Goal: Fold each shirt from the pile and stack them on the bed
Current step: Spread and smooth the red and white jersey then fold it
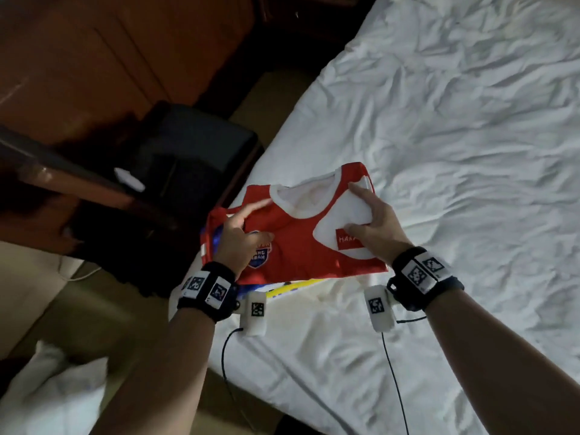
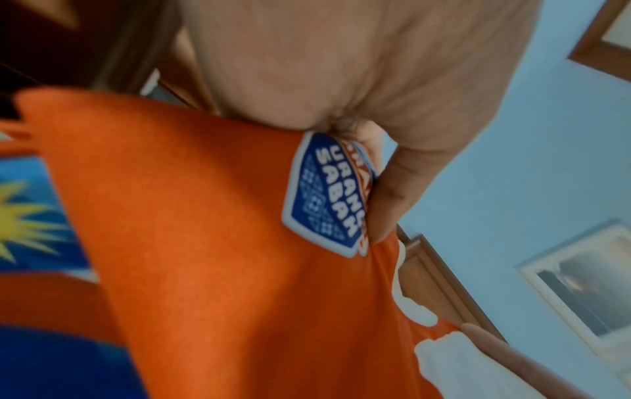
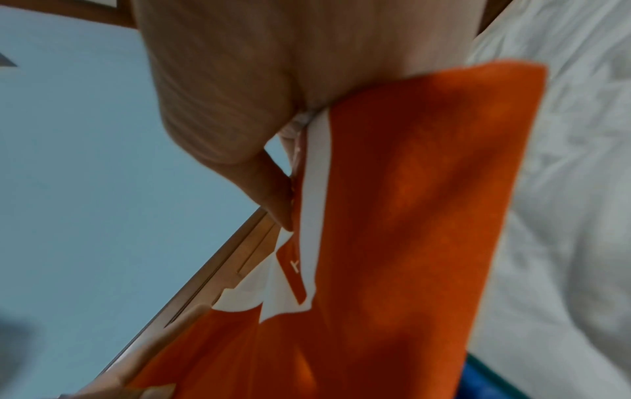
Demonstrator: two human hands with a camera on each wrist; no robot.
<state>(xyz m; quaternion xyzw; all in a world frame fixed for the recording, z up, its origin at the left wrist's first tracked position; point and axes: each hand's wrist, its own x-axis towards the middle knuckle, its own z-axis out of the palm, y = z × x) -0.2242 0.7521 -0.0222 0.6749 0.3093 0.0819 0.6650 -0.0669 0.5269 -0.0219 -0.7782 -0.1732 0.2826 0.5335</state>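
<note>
A folded red shirt [image 1: 298, 246] with a white collar and a blue badge [image 2: 324, 197] is held just over the white bed [image 1: 455, 152], near its left edge. My left hand [image 1: 266, 218] grips its left side, thumb pressed on the badge and index finger stretched toward the collar. My right hand [image 1: 354, 208] pinches the right side at the white panel, thumb on top [image 3: 273, 194]. Under the red shirt [image 3: 409, 216] lies another folded shirt [image 1: 282, 285], blue and yellow, also seen as a blue and yellow shirt [image 2: 30, 216] in the left wrist view.
A dark chair [image 1: 201, 142] and brown wooden furniture [image 1: 94, 58] stand left of the bed. A white pillow [image 1: 47, 397] lies at the lower left. Thin black cables [image 1: 392, 372] hang from both wrists. Rumpled sheet [image 3: 580, 189] stretches to the right.
</note>
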